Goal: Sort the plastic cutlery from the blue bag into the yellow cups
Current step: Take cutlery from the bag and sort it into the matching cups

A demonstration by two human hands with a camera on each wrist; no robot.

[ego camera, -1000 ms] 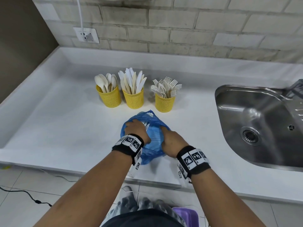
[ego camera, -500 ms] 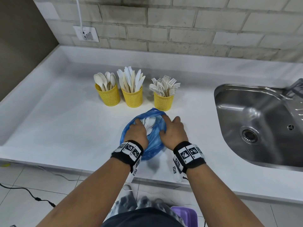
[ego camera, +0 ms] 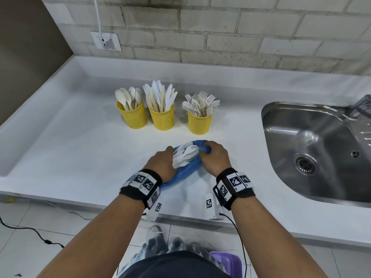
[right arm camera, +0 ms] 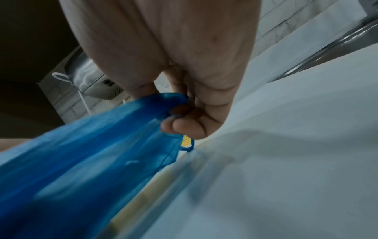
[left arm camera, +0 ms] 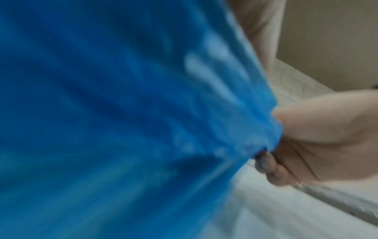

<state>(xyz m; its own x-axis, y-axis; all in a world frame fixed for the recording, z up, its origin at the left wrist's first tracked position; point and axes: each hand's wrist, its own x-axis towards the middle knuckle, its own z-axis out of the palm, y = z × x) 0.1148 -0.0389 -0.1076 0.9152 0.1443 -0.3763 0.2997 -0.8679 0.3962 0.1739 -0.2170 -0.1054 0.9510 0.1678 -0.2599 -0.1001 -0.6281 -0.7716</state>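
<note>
A blue plastic bag (ego camera: 185,170) lies on the white counter (ego camera: 70,149) in front of three yellow mesh cups. Both hands pull its mouth apart, baring a bundle of white cutlery (ego camera: 185,156). My left hand (ego camera: 163,164) pinches the bag's left rim (left arm camera: 263,145). My right hand (ego camera: 214,157) pinches the right rim (right arm camera: 174,103). The left cup (ego camera: 132,117) holds spoons, the middle cup (ego camera: 161,118) knives, and the right cup (ego camera: 199,123) forks.
A steel sink (ego camera: 321,153) is set into the counter at the right. A brick wall with a socket (ego camera: 106,42) stands behind the cups. The counter's front edge runs just under my wrists, and a purple bin (ego camera: 226,261) stands on the floor below.
The hands went from bunching the bag's top to spreading its mouth apart. The bag now lies flatter and the white cutlery inside shows.
</note>
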